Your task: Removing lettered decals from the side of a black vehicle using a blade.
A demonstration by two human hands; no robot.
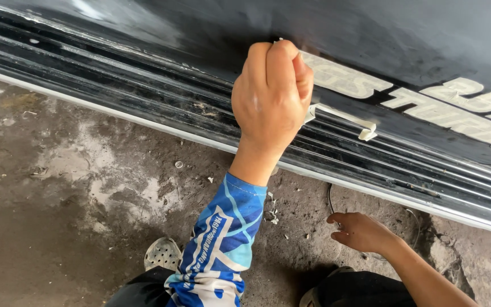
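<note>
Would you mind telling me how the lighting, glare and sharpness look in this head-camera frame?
In the head view, soft daylight, no hard shadows; the glossy black panel shows pale glare at top left and dim reflections. The left hand, fisted against the pale lettering, is sharp, as is the peeling strip. The right hand sits lower over the darker, shaded concrete floor.
</note>
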